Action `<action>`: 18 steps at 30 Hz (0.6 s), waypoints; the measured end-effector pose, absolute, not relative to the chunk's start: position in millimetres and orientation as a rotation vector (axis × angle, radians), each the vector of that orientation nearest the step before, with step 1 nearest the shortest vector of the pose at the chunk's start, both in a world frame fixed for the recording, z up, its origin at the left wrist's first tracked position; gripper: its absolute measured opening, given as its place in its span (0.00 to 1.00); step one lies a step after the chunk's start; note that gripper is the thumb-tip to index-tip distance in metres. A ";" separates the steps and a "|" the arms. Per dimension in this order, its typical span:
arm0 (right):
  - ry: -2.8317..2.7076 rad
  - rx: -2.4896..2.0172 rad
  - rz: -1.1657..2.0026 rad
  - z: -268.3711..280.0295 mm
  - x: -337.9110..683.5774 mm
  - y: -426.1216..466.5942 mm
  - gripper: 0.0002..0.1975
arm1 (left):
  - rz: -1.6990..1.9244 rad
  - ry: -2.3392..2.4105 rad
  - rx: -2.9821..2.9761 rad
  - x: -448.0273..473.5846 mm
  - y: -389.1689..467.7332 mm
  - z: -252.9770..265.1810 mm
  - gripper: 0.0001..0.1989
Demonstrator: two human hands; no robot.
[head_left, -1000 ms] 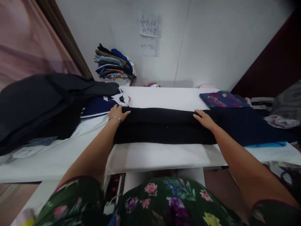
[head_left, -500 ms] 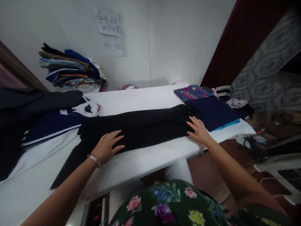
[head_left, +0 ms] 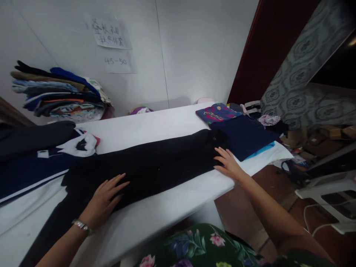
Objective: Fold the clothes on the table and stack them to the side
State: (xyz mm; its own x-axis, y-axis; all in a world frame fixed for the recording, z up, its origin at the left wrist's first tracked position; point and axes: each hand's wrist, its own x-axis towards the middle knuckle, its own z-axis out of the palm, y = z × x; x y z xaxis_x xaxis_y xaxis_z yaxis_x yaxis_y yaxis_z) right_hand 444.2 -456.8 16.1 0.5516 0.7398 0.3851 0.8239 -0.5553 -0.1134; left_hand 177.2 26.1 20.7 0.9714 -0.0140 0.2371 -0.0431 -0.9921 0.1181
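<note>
A long black garment (head_left: pixel 167 159) lies spread across the white-covered table (head_left: pixel 194 194), and a narrow part of it runs off toward the lower left. My left hand (head_left: pixel 104 200), with a silver bracelet at the wrist, rests flat on its near left part, fingers apart. Over at the right end, my right hand (head_left: pixel 228 163) touches the near edge of the cloth with its fingers spread. Neither hand grips anything. Beyond the right hand, a folded navy garment (head_left: pixel 243 133) lies close to the black one. I cannot make out the exact kind of the black garment.
A tall stack of folded clothes (head_left: pixel 61 92) stands at the back left. A navy garment with a white collar (head_left: pixel 83 144) lies at the left. A patterned folded garment (head_left: pixel 217 112) is at the back right. A white plastic stool (head_left: pixel 328 196) stands right of the table.
The camera view has turned, so the table and clothes appear further left, with the left side lower. Both hands remain spread on the black garment, which keeps about the same shape.
</note>
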 end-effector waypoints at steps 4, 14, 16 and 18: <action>-1.377 -2.491 -0.398 24.3 441.0 -460.1 0.16 | 0.409 -0.080 2.923 174.0 31.2 19.0 0.29; -1.395 -2.400 -0.517 19.2 442.6 -434.3 0.13 | 0.393 0.019 2.925 184.5 28.4 27.8 0.42; -1.387 -2.368 -0.483 12.9 445.4 -434.9 0.13 | 0.417 0.050 2.912 183.9 29.3 22.7 0.44; -1.383 -2.353 -0.444 9.6 445.8 -436.4 0.13 | 0.422 0.106 2.895 182.2 29.9 18.1 0.45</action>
State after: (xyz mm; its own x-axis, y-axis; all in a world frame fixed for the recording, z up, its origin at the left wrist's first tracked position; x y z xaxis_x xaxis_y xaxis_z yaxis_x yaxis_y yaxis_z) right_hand 445.8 -436.4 9.6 0.4675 0.7623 0.4476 0.8804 -0.4472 -0.1580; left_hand 182.2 29.9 18.1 0.9563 0.1018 0.2743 0.0404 -0.9745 0.2206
